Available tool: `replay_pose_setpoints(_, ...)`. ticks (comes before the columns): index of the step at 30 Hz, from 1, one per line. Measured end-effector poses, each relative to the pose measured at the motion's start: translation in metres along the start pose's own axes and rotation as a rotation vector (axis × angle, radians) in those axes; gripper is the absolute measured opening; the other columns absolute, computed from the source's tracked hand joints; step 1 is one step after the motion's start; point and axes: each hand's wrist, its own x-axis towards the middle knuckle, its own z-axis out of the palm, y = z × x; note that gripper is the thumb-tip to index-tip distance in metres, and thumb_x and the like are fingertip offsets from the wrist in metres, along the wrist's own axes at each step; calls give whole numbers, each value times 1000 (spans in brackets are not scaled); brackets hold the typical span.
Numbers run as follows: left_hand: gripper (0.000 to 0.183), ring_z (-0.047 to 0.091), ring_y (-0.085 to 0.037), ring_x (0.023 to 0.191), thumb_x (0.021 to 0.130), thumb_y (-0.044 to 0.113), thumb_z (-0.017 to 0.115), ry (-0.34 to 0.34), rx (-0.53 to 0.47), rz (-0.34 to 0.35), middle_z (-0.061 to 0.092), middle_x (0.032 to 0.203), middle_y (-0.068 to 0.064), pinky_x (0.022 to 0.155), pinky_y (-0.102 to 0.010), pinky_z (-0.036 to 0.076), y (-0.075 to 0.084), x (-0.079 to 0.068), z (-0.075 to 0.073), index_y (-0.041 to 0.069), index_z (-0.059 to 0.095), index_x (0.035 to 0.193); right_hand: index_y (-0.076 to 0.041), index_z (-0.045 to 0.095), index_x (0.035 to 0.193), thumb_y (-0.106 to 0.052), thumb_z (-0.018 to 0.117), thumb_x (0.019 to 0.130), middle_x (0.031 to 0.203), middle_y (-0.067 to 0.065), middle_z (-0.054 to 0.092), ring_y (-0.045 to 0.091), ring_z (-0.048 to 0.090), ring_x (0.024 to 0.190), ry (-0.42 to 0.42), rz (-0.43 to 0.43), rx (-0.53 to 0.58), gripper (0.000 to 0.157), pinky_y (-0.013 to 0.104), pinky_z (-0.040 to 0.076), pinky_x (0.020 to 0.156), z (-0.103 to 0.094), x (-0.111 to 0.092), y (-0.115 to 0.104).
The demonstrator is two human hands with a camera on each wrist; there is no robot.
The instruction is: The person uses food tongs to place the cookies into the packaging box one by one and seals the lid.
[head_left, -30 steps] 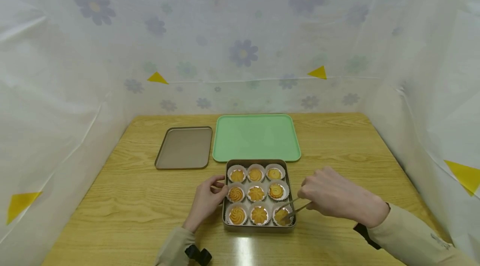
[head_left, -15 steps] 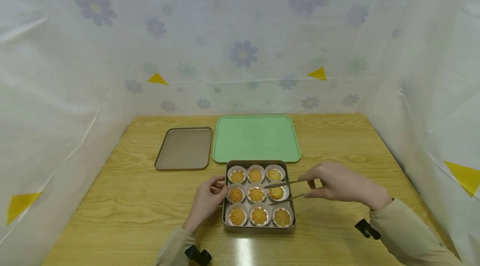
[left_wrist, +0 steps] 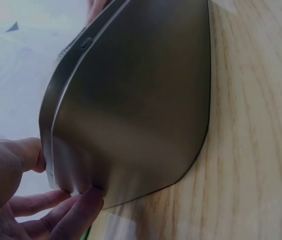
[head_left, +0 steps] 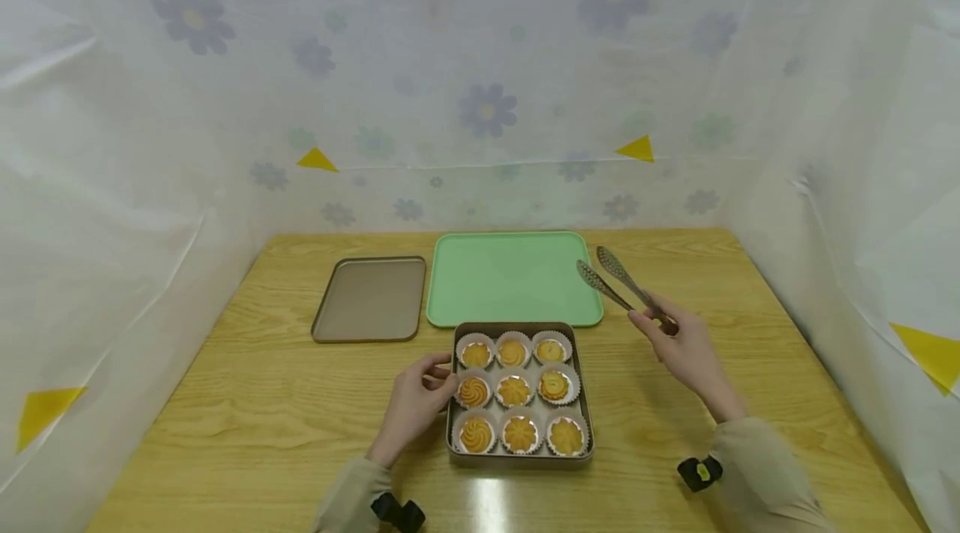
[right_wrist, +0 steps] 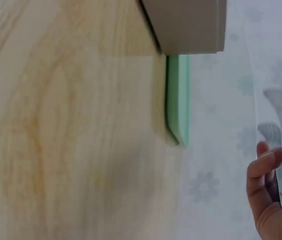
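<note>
In the head view, a square metal tin (head_left: 521,460) holds several piped cookies (head_left: 520,434), each in a white paper cup. My left hand (head_left: 416,399) grips the tin's left side; in the left wrist view its thumb (left_wrist: 33,155) lies at the rim and the fingertips (left_wrist: 88,200) press the outer wall. Raised to the right of the tin, my right hand (head_left: 690,354) holds metal tongs (head_left: 613,264). The tongs' tips point away from me and stand apart, with nothing between them. One tip overlaps the green tray's right edge in this view.
Behind the tin lies a green tray (head_left: 510,279). A flat brown tray or lid (head_left: 371,299) sits to its left on the wooden table (head_left: 262,433). White flower-printed sheeting (head_left: 480,57) surrounds the table at the back and both sides.
My right hand has drawn the tongs away from the front-right cookie, then up and right, clear of the tin. The tongs have swung to point away from me. My left hand stays put.
</note>
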Motion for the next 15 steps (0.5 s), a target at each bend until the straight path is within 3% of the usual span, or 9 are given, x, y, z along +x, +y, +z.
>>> replay_pose_setpoints(4,35,70,-21,80,91,10,68,3,-9,2,71,99,-20,60,-21,60,-1,1,0,-3,66,124,10,37,149,-27,52,105,103,29,67,10,51,47,33,16,-81,59,26,43,40,3,2,14)
replay_pose_setpoints(7,36,70,-21,80,91,10,68,2,-12,1,71,98,-20,60,-21,60,-1,1,0,-3,66,124,19,36,144,-22,47,107,100,31,65,25,65,63,36,28,-189,57,32,53,50,2,3,21)
replay_pose_setpoints(12,36,70,-21,80,90,10,68,0,-15,4,71,99,-20,61,-21,61,-1,1,0,-4,66,124,21,45,127,-15,43,107,88,28,60,35,60,71,21,54,-330,41,43,51,57,-2,4,32)
replay_pose_setpoints(15,36,70,-20,79,90,10,68,1,-15,4,71,99,-21,60,-20,60,-1,1,0,-3,66,124,22,45,123,-14,40,108,91,34,59,43,60,76,-1,73,-379,40,50,52,61,-4,5,40)
